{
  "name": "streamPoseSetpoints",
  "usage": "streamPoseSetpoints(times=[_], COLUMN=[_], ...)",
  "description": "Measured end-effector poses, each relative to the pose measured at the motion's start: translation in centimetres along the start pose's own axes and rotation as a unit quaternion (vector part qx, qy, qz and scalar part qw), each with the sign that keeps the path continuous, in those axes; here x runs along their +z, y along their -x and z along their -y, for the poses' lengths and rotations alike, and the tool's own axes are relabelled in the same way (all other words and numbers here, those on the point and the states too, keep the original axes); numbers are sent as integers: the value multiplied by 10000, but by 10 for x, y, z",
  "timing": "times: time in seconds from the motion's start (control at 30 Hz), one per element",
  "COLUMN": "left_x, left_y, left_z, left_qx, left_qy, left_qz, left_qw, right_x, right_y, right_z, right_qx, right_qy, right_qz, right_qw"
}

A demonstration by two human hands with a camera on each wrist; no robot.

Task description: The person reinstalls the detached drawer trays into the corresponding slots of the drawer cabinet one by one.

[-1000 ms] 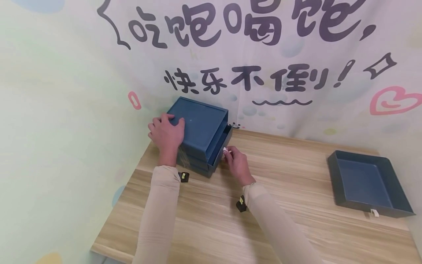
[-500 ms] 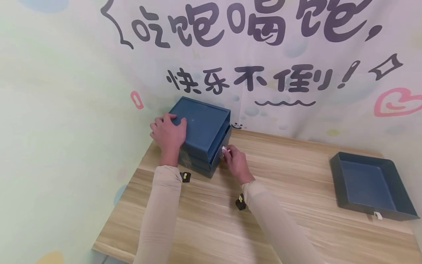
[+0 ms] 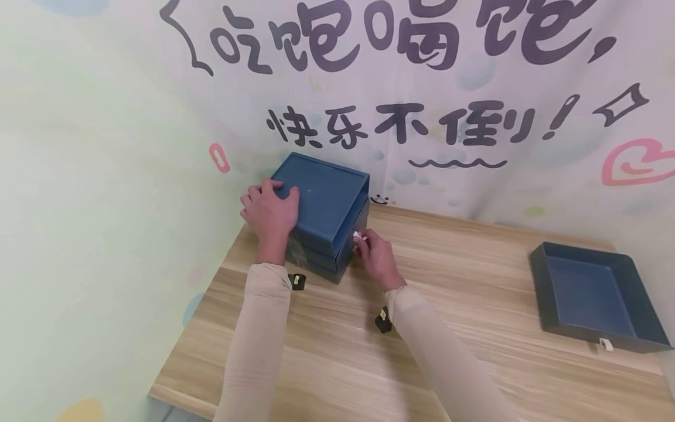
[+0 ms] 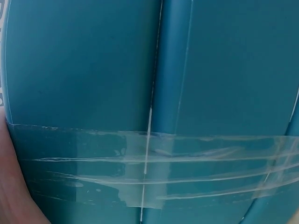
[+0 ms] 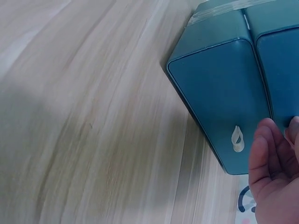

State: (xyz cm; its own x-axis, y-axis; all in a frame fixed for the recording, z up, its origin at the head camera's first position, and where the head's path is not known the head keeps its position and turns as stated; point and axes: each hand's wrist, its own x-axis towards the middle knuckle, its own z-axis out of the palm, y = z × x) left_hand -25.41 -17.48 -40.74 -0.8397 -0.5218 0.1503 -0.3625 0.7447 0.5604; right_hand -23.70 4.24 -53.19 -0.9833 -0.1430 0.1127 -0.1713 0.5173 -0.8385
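In the head view a dark blue drawer cabinet [image 3: 321, 202] stands near the back wall, its top slot without a drawer. My left hand [image 3: 271, 214] rests on its top left edge, fingers spread and bent over the top. At the front, my right hand [image 3: 378, 258] pinches the white pull tab [image 3: 357, 235] of the middle drawer [image 3: 360, 224], which sits nearly flush. The right wrist view shows the lower drawer [image 5: 215, 93] closed, its pale pull loop [image 5: 238, 139] hanging free. Clear tape [image 4: 93, 163] crosses the cabinet's side in the left wrist view.
A loose dark blue drawer [image 3: 587, 293] with a white tab lies on the right of the wood-grain table [image 3: 337, 351]. A printed wall cloth [image 3: 448, 187] hangs right behind the cabinet. The left wall [image 3: 132, 234] runs close by the table's left edge.
The middle drawer has slid inward, from partly pulled out to almost flush, with my right hand following it. My left hand stays on the cabinet top. The view has shifted slightly.
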Motion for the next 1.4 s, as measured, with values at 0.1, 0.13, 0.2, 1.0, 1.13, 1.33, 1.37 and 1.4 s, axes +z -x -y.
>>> streamPoseSetpoints(times=[0.1, 0.13, 0.2, 1.0, 1.13, 1.33, 1.37, 1.4], left_x=[0, -1, -1, 0, 1, -2, -2, -1], left_y=[0, 0, 1, -1, 1, 1, 1, 1], left_z=[-1, -2, -3, -7, -4, -1, -1, -1], left_qx=[24, 30, 31, 32, -6, -41, -34, -31], left_qy=[12, 13, 23, 49, 9, 58, 74, 88], left_qz=[-21, -12, -4, -22, 72, -12, -15, -6], left_qw=[10000, 10000, 10000, 10000, 10000, 10000, 10000, 10000], right_x=[0, -1, -1, -24, -43, -87, -96, -106], right_y=[-1, -1, -2, 2, 15, 29, 31, 34], right_z=[2, 3, 4, 12, 12, 6, 4, 2], right_qx=[50, 73, 144, 415, 469, 356, 376, 423], right_qy=[-14, -14, -10, 16, -106, -56, -1, 62], right_qz=[31, 41, 63, 656, 511, -89, -229, -361], right_qw=[10000, 10000, 9999, 9970, 9975, 9993, 9990, 9984])
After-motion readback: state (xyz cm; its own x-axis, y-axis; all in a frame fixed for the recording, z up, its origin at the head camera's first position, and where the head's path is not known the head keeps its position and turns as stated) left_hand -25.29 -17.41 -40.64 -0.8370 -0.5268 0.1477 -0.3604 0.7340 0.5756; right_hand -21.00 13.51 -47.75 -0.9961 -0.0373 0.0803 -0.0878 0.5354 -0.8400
